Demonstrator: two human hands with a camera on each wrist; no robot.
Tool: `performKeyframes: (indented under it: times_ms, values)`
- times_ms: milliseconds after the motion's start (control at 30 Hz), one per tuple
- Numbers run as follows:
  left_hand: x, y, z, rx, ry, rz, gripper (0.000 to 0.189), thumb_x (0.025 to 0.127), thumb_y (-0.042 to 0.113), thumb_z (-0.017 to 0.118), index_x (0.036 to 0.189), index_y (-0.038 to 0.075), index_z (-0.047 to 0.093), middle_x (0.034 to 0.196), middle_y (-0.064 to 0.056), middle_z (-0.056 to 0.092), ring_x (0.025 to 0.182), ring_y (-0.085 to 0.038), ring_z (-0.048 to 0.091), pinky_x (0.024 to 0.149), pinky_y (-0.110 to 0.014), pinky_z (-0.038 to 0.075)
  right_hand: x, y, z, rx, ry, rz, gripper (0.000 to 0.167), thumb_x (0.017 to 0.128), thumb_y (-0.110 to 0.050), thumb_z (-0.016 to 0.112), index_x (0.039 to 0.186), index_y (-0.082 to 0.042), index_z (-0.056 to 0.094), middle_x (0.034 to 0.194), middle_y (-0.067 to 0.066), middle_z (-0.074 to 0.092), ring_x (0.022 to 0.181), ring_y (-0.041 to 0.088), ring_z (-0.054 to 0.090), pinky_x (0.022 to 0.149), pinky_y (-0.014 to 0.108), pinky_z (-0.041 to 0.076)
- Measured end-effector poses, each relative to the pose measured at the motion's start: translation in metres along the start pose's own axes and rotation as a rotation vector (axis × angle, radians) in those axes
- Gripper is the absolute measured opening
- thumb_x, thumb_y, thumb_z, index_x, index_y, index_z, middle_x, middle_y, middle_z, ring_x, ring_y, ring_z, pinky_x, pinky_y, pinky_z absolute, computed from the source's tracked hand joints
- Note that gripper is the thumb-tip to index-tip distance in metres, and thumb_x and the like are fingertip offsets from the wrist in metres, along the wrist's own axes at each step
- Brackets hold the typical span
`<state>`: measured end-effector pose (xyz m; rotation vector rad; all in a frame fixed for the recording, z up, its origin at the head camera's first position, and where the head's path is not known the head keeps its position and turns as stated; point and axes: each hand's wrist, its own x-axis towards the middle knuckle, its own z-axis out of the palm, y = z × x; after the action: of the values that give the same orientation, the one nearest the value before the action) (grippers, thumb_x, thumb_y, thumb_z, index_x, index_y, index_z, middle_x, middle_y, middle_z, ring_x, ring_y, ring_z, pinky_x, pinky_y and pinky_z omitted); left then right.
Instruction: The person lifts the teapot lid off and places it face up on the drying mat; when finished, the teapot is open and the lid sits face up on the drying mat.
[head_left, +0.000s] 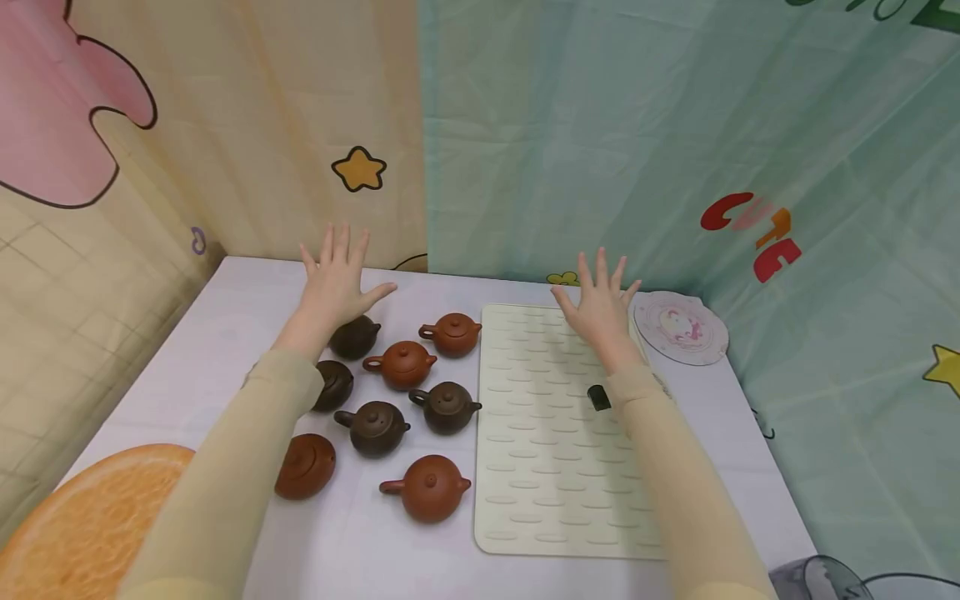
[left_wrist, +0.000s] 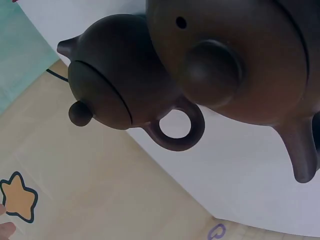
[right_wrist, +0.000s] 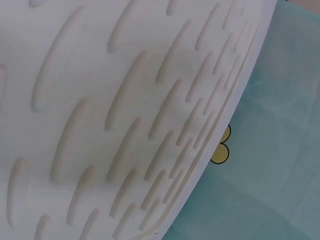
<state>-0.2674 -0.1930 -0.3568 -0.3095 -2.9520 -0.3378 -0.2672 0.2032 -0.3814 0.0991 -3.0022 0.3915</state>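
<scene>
Both hands reach out over the table with fingers spread, holding nothing. My left hand (head_left: 336, 283) is above the back left, near a dark brown teapot (head_left: 354, 337) partly hidden by the wrist. Over the far part of a cream mat (head_left: 517, 433) with raised oval ridges is my right hand (head_left: 600, 310). Between the arms sit reddish clay teapots (head_left: 455, 334) and dark brown ones (head_left: 446, 408), several in all. My left sleeve partly covers another dark teapot (head_left: 335, 386) and a reddish teapot (head_left: 306, 467). In the left wrist view, two dark teapots (left_wrist: 120, 70) loom close.
A round pink-and-white patterned mat (head_left: 681, 327) lies at the back right corner. An orange round surface (head_left: 97, 517) is at the front left. At the front right stands a clear container (head_left: 821, 579). Printed curtains (head_left: 600, 142) hang right behind the table.
</scene>
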Motion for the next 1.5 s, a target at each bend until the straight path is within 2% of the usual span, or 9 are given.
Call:
performKeyframes:
  times_ms: [233, 433, 667, 800, 900, 1033, 1200, 1367, 1500]
  values:
    - [-0.012, 0.007, -0.004, -0.005, 0.032, 0.053, 0.092, 0.090, 0.054, 0.062, 0.155, 0.003, 0.021, 0.162, -0.028, 0.011, 0.151, -0.045, -0.001, 0.110, -0.076, -0.002, -0.018, -0.017, 0.006, 0.053, 0.045, -0.143, 0.078, 0.099, -0.054, 0.048, 0.158, -0.011, 0.021, 0.165, 0.019, 0.003, 0.149, 0.046, -0.013, 0.111, 0.075, -0.003]
    - [-0.037, 0.022, -0.007, -0.040, 0.079, 0.190, 0.082, 0.091, 0.046, 0.066, 0.151, 0.001, 0.033, 0.157, -0.027, 0.026, 0.149, -0.047, 0.011, 0.112, -0.075, 0.005, -0.046, -0.043, 0.012, 0.102, 0.082, -0.318, 0.072, 0.097, -0.048, 0.056, 0.154, -0.011, 0.032, 0.165, 0.015, 0.014, 0.151, 0.043, -0.004, 0.112, 0.074, 0.002]
    - [-0.092, 0.032, -0.005, -0.091, 0.138, 0.390, 0.070, 0.088, 0.042, 0.071, 0.142, 0.003, 0.049, 0.152, -0.023, 0.040, 0.147, -0.044, 0.021, 0.112, -0.071, 0.017, -0.095, -0.069, 0.020, 0.163, 0.069, -0.535, 0.068, 0.093, -0.043, 0.064, 0.151, -0.014, 0.041, 0.161, 0.010, 0.030, 0.151, 0.043, 0.011, 0.112, 0.073, 0.009]
    - [-0.129, 0.039, 0.000, -0.134, 0.168, 0.506, 0.065, 0.095, 0.053, 0.057, 0.137, 0.004, 0.056, 0.147, -0.021, 0.048, 0.144, -0.044, 0.030, 0.110, -0.069, 0.026, -0.126, -0.079, 0.025, 0.204, 0.006, -0.653, 0.064, 0.091, -0.040, 0.068, 0.146, -0.014, 0.049, 0.156, 0.009, 0.040, 0.149, 0.042, 0.021, 0.112, 0.073, 0.013]
    - [-0.152, 0.045, 0.000, -0.157, 0.163, 0.560, 0.063, 0.098, 0.056, 0.048, 0.134, 0.006, 0.059, 0.144, -0.018, 0.052, 0.141, -0.042, 0.035, 0.109, -0.065, 0.031, -0.145, -0.085, 0.028, 0.244, -0.068, -0.704, 0.059, 0.091, -0.039, 0.068, 0.142, -0.013, 0.053, 0.153, 0.006, 0.045, 0.148, 0.039, 0.025, 0.114, 0.070, 0.014]
    - [-0.174, 0.054, 0.000, -0.146, 0.122, 0.607, 0.052, 0.093, 0.044, 0.066, 0.131, 0.009, 0.062, 0.141, -0.014, 0.055, 0.139, -0.038, 0.039, 0.107, -0.059, 0.037, -0.164, -0.093, 0.031, 0.301, -0.132, -0.752, 0.052, 0.092, -0.039, 0.068, 0.135, -0.012, 0.060, 0.148, 0.004, 0.052, 0.146, 0.035, 0.031, 0.114, 0.069, 0.017]
    - [-0.200, 0.066, 0.010, -0.135, 0.031, 0.635, 0.053, 0.083, 0.035, 0.078, 0.127, 0.009, 0.064, 0.137, -0.009, 0.060, 0.132, -0.033, 0.048, 0.100, -0.049, 0.048, -0.179, -0.105, 0.037, 0.329, -0.171, -0.840, 0.041, 0.093, -0.038, 0.067, 0.125, -0.012, 0.067, 0.136, 0.003, 0.063, 0.139, 0.031, 0.045, 0.112, 0.065, 0.028]
    - [-0.217, 0.071, 0.024, -0.212, -0.084, 0.555, 0.047, 0.086, 0.032, 0.076, 0.126, 0.011, 0.065, 0.132, -0.003, 0.062, 0.123, -0.022, 0.055, 0.090, -0.038, 0.055, -0.189, -0.114, 0.044, 0.359, -0.204, -0.872, 0.031, 0.092, -0.029, 0.070, 0.118, -0.012, 0.071, 0.123, 0.001, 0.069, 0.123, 0.022, 0.061, 0.106, 0.040, 0.046]
    - [-0.224, 0.070, 0.032, -0.271, -0.176, 0.486, 0.040, 0.089, 0.027, 0.073, 0.125, 0.012, 0.066, 0.128, -0.002, 0.064, 0.116, -0.020, 0.060, 0.085, -0.036, 0.056, -0.194, -0.117, 0.050, 0.416, -0.224, -0.842, 0.026, 0.091, -0.023, 0.071, 0.115, -0.013, 0.072, 0.118, 0.000, 0.070, 0.112, 0.014, 0.065, 0.097, 0.026, 0.051]
